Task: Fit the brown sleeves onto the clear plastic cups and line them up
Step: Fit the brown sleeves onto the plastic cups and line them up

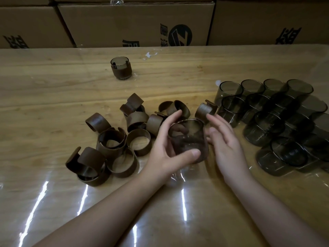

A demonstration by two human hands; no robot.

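Left hand [167,139] grips a clear cup [188,139] from its left side: thumb across the near lower wall, fingers curled round the far side, visible through the plastic. Cup is upright, slightly tilted, held near the middle of the wooden table [53,86]; can't tell if its base touches the surface. A brown sleeve seems to wrap its lower half, but motion blur makes that unsure. Right hand [222,139] sits just beside the cup on the right, fingers straight and loosely spread, holding nothing; fingertips are close to the cup wall, contact unclear. Loose brown sleeves [114,139] lie in a scattered pile left of and behind the hands, some on edge, some overlapping. Bare clear cups [267,113] stand packed together in rows on the right, well clear of the sleeve pile. One finished cup with sleeve [120,68] stands alone, upright, toward the far side of the table. Cardboard boxes [135,24] stacked along the far edge. Table surface is glossy with light streaks in the near part.
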